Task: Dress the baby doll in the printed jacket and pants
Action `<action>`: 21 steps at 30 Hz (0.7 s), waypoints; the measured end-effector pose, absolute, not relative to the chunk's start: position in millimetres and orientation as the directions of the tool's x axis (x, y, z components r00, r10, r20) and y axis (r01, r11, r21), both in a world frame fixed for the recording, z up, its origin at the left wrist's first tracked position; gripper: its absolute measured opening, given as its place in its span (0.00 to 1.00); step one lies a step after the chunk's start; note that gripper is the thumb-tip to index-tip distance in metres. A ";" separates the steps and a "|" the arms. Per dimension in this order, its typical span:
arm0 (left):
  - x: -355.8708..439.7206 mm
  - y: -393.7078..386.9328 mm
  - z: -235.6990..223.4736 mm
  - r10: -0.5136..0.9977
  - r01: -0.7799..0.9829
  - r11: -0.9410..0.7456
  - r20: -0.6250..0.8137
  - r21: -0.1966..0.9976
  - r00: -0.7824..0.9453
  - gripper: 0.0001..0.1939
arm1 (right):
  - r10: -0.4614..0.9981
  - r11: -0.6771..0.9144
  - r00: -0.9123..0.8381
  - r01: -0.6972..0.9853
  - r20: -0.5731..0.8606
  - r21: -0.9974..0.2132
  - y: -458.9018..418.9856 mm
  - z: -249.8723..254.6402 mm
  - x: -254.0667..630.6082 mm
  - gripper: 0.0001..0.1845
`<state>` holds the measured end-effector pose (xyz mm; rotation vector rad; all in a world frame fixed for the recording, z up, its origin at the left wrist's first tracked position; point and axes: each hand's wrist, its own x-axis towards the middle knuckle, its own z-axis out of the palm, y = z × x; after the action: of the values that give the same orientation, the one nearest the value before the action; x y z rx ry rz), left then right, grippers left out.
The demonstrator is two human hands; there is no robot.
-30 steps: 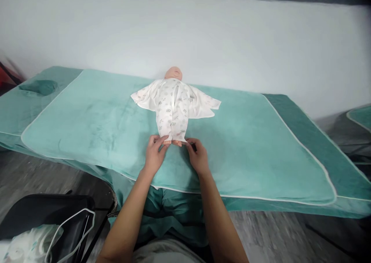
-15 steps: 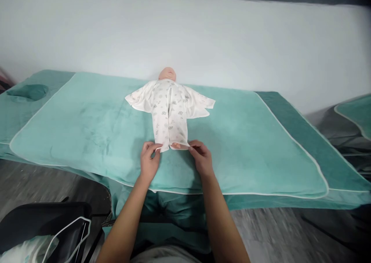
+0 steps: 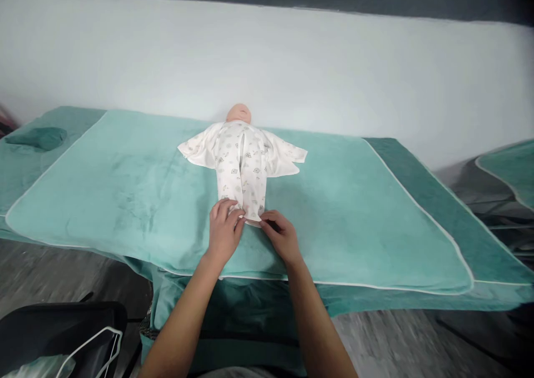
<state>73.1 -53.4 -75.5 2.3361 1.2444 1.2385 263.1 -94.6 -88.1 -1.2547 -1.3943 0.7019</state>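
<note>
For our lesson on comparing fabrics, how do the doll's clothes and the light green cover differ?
The clothes are white with a small print; the cover is green with a pale border. The clothes are far smaller than the cover. The left hand and right hand touch the clothes, while the cover lies beneath them. Both are cloth.

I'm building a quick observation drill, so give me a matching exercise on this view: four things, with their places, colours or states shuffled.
1. Left hand
2. Right hand
3. Doll's head
4. Massage table

A. Green
B. Pinching the printed baby outfit at its lower-right corner, as seen
C. At the outfit's neck end
D. Over the outfit's lower-left part, as seen

Pairs: 1-D, 2-B, 3-C, 4-A
</note>
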 end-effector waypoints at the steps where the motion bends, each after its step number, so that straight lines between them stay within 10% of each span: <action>1: 74.1 -52.5 -76.8 0.759 0.567 -0.625 0.586 0.536 0.283 0.07 | 0.937 0.270 0.140 0.291 0.321 -0.918 -94.5 -88.6 263.7 0.05; 21: 70.0 -65.6 -95.4 0.644 0.445 -0.715 0.756 0.539 0.119 0.11 | 0.955 0.285 0.061 0.096 0.291 -0.954 -100.0 -90.7 271.1 0.07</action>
<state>70.0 -65.6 -95.4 2.2076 1.0900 1.6455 271.1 -100.0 -90.7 -1.0853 -1.3404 0.8962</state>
